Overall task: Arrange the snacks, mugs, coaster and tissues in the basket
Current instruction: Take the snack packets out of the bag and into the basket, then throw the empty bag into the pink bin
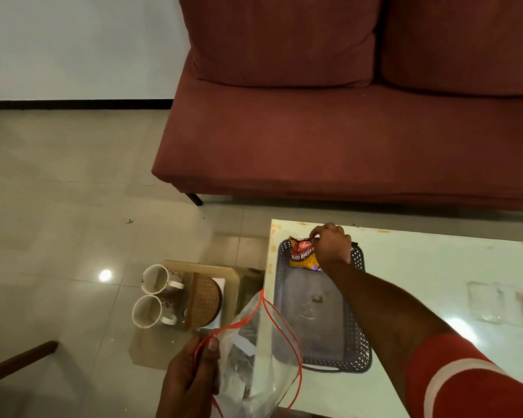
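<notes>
White capitals across the red and yellow foil snack packet [302, 257] read "ALOO BHUJIA", and the last letters ran under the right hand [332, 247] that pinched its top edge. A yellow "10/" sat in the packet's upper left corner. The round logo beside it was too blurred to read.

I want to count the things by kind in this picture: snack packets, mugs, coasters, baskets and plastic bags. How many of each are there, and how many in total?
Snack packet: 1
Mugs: 2
Coaster: 1
Basket: 1
Clear plastic bag: 1
Total: 6
What lies inside the bag is too unclear to count.
</notes>
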